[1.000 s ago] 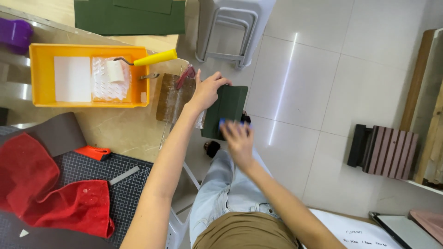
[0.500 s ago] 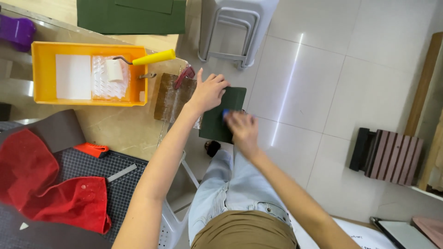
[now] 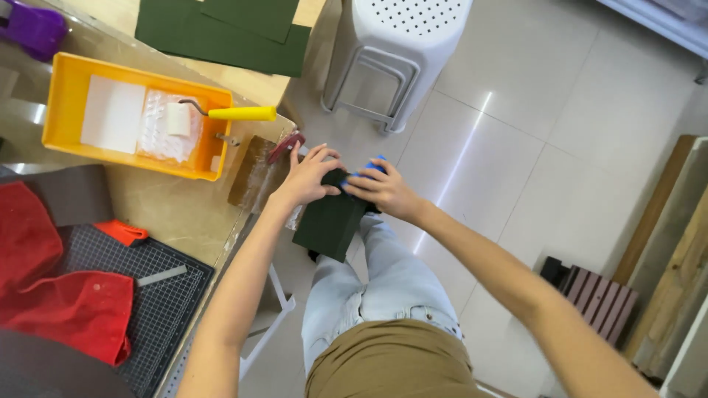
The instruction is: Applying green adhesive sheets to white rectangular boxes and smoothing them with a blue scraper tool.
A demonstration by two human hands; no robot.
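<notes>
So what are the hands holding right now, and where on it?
Both hold a dark green sheet at its upper end: the left hand on the top left edge, the right hand on the top right, with something blue under its fingers.

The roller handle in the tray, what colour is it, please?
Yellow; the roller handle shows best in the head view.

Your beige table (image 3: 177,210) carries a yellow paint tray (image 3: 63,110), a purple object (image 3: 33,29) at its far corner, 2 dark green sheets (image 3: 221,33), a gridded cutting mat (image 3: 158,309) and red cloth (image 3: 66,309). The tiled floor (image 3: 531,147) bears a white stool (image 3: 402,51).
</notes>
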